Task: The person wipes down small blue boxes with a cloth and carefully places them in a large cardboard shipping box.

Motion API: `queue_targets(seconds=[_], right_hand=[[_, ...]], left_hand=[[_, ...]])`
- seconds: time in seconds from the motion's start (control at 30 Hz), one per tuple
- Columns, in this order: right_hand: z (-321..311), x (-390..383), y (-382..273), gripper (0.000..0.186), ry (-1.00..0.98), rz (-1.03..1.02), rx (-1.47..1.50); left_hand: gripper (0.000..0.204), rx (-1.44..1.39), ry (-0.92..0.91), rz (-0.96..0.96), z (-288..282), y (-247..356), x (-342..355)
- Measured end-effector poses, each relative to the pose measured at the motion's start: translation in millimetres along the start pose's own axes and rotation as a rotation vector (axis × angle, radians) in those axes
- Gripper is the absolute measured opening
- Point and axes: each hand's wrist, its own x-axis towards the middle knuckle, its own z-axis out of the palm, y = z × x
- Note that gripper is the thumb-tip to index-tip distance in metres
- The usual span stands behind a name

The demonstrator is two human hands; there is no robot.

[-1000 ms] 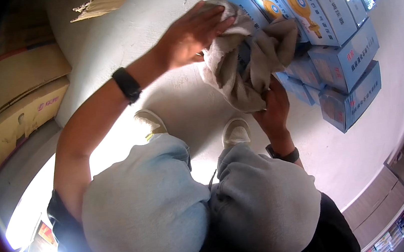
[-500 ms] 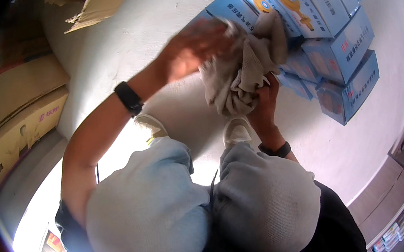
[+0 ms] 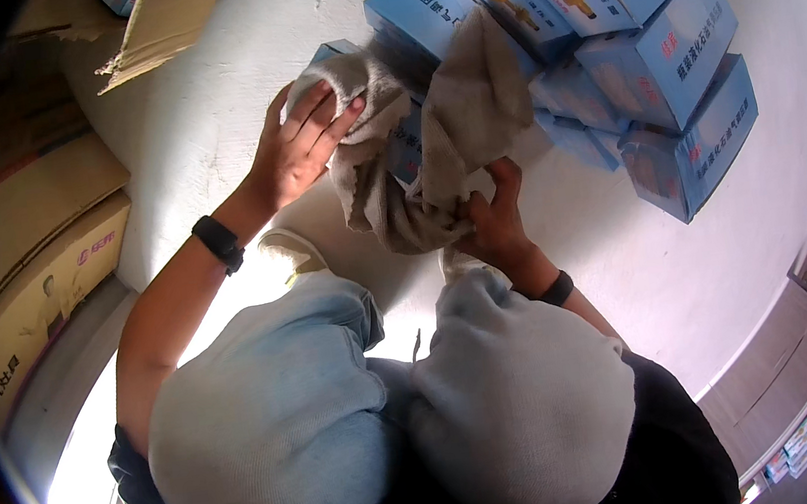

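Note:
A greyish-brown cloth (image 3: 475, 92) is draped in loose folds over a small blue box (image 3: 403, 151), whose side shows between the folds. My left hand (image 3: 300, 149) grips the cloth at its left end, fingers curved over it with the box's corner just beyond. At the lower right of the cloth, my right hand (image 3: 501, 225) holds its bunched edge between thumb and fingers. The cloth hides most of the box, so I cannot tell whether the box rests on the floor or is held up.
Stacked blue boxes (image 3: 672, 58) with yellow regulator pictures stand just beyond, to the right. Large brown cartons (image 3: 50, 245) line the left side, and an open carton flap (image 3: 164, 24) juts in at the top left. My knees (image 3: 512, 400) are close below my hands.
My left hand has moved left and come to rest on the cloth's left end. The cloth has spread out, exposing part of the blue box. My right hand has shifted slightly left and down.

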Motion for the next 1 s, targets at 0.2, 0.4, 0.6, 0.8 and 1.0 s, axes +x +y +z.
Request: queue_targets(seconds=[0.2,0.4,0.6,0.8,1.0], right_hand=[[4,10,11,0.039,0.023,0.062,0.017],[15,27,11,0.02,0.073,0.016,0.162],[10,30,7,0.022,0.049,-0.044,0.128],[-5,16,5,0.023,-0.118,-0.218,0.019],[-18,4,-5,0.036,0.122,-0.318,0.077]], left_hand=[[0.1,-0.105,-0.035,-0.054,-11,0,1],[0.097,-0.223,-0.164,0.182,-22,-18,73],[0.065,-0.294,-0.245,0.41,-13,2,98],[0.026,-0.417,0.285,0.149,-10,19,64],[0.013,-0.181,0.28,0.353,-30,16,32]])
